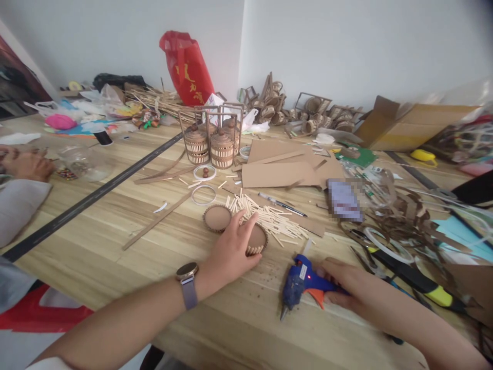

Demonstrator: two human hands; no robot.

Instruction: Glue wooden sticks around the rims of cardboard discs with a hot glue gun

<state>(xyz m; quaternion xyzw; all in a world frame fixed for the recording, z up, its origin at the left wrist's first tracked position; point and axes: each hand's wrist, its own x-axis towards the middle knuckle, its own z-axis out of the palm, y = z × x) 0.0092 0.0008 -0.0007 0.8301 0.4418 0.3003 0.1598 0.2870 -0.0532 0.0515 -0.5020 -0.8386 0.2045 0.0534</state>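
My left hand [227, 249] curves around a small round cardboard tray [257, 237] edged with short wooden sticks, thumb at the near side and fingers reaching past the far rim. A second round tray [217, 218] sits just left of my fingers. Beyond them spreads a loose pile of short wooden sticks [283, 222]. In my right hand [341, 282] is a blue glue gun [298, 282] with an orange trigger and a lit red light; its nozzle points down toward the table, and a clear glue stick juts from its back.
Lidded baskets with handles [211, 141] stand farther back beside cardboard sheets [279, 172]. A pen [283, 204] lies behind the sticks. Pliers [364, 259], a black-and-yellow tool [408, 275] and a tape roll [388, 244] lie at right. Another person's hands [29, 163] rest at left.
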